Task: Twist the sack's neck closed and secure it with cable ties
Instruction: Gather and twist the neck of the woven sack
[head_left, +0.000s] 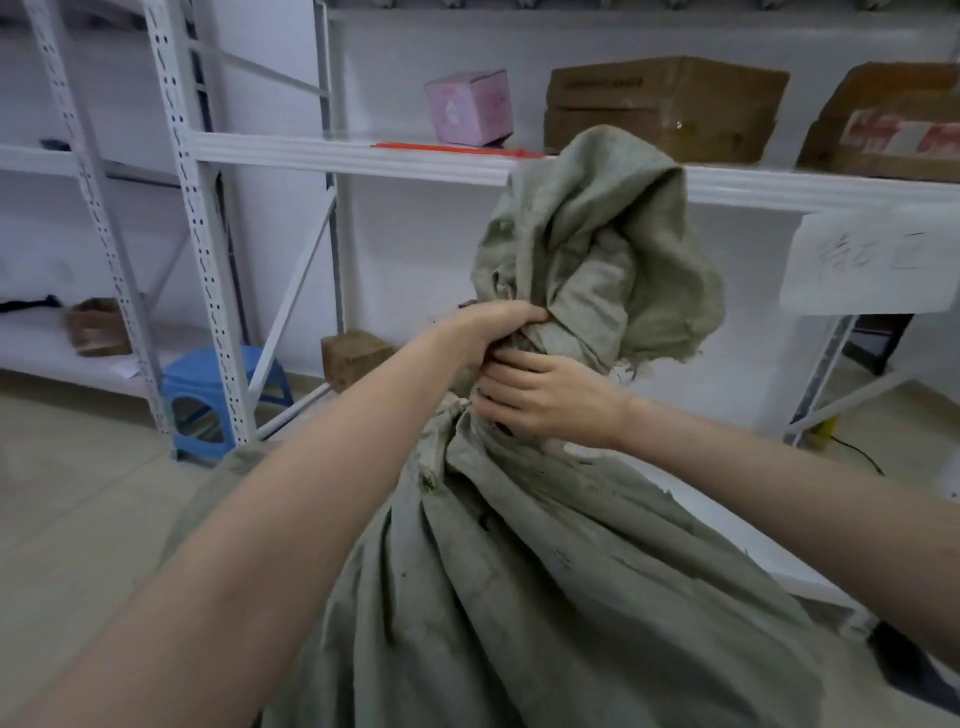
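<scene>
A large grey-green woven sack stands in front of me, its cloth gathered into a twisted neck. Above the neck the loose top flares up and flops over. My left hand grips the neck from the left, fingers curled round the bunched cloth. Just below it my right hand grips the neck from the right. Red cable ties lie on the white shelf behind the sack, apart from both hands.
White metal racking fills the wall behind. On the shelf stand a pink box and cardboard boxes. A paper label hangs at the right. A blue stool and a brown box sit on the floor at the left.
</scene>
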